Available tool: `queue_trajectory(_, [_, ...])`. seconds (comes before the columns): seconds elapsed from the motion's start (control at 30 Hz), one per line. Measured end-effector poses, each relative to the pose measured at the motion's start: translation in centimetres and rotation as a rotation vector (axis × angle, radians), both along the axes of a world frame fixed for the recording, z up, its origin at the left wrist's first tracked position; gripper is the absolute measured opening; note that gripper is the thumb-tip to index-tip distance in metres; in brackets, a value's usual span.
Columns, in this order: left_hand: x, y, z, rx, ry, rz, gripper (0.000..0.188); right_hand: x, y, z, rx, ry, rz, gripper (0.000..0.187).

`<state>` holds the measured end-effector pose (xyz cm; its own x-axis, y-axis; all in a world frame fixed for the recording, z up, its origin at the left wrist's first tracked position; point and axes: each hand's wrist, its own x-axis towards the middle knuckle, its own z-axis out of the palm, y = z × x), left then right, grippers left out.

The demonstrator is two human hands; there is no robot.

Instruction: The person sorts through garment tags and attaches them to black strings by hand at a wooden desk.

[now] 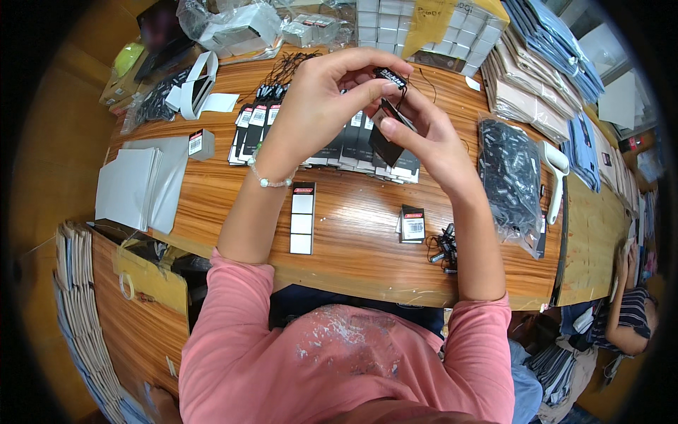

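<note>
Between the thumb and fingers of my left hand (332, 88) is a small black string seal (390, 77) with white lettering. My right hand (434, 141) pinches a black hang tag (386, 146) just below it, and a thin dark cord runs between the two. Under my hands, black hang tags (340, 150) with white barcode labels lie in overlapping rows. Nearer to me are a strip of white labels (302, 220), a small pile of tags (412, 225) and a cluster of black string seals (443, 247) beside my right forearm.
A clear bag of black seals (510, 169) and a white-handled tool (556, 164) lie at the right. White boxes (385, 32) and folded garments (519, 88) stand behind. Paper sheets (127, 187) and a small box (201, 144) are left. Another person (628, 318) works at far right.
</note>
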<state>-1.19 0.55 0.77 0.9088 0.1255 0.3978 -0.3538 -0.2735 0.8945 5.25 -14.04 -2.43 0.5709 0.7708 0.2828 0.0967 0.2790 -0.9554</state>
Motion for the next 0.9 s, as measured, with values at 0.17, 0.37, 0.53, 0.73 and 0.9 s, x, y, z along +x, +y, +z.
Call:
queue_trajectory(0.17, [2.1,1.8,-2.0,0.125,0.010,0.110,0.027,1.2,0.2,-0.8,-0.082,0.238,0.183,0.024])
queue_trajectory(0.37, [2.4,0.2,-2.4,0.198,-0.061,0.154,0.026,3.1,-0.4,-1.2,0.174,0.601,0.042,0.026])
queue_trajectory(0.53, [3.1,-1.3,-4.0,0.043,0.032,0.000,0.039,3.8,-0.7,-1.2,0.194,0.556,-0.065,0.031])
queue_trajectory(0.73, [3.0,-0.7,-3.5,-0.210,0.276,-0.356,0.053,4.4,-1.7,-0.5,0.178,0.408,-0.155,0.031])
queue_trajectory(0.9, [2.9,-0.7,-3.2,-0.315,0.265,-0.461,0.052,4.0,-2.2,0.1,0.149,0.277,-0.238,0.026])
